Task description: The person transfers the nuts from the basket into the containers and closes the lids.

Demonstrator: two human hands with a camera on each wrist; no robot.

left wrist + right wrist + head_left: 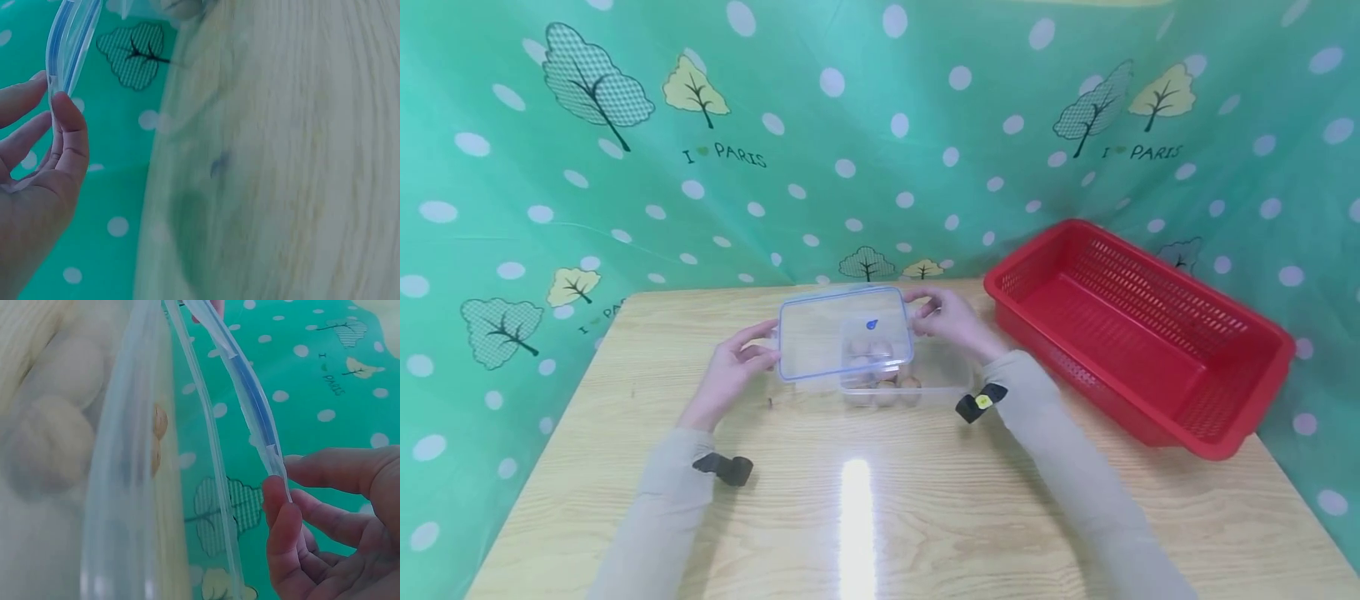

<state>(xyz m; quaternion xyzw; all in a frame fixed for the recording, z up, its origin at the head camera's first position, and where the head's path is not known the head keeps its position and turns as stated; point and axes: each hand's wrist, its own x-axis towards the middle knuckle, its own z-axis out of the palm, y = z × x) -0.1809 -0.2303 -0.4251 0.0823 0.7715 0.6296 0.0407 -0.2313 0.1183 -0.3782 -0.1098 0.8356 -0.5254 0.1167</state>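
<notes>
A clear plastic lid [844, 332] with a blue seal is held just above a clear box [925, 379], tilted toward me and shifted to the box's left. My left hand [735, 367] pinches the lid's left edge [62, 56] between thumb and fingers. My right hand [951, 319] pinches its right edge [262, 431] the same way. Several brownish round items [883, 387] lie inside the box [125, 506], showing pale and blurred [56, 425] in the right wrist view.
A red slotted basket [1138, 333] stands at the right of the wooden table [850, 517], close to my right forearm. A green dotted curtain [880, 125] hangs behind and around the table. Bright glare lies on the tabletop near the front.
</notes>
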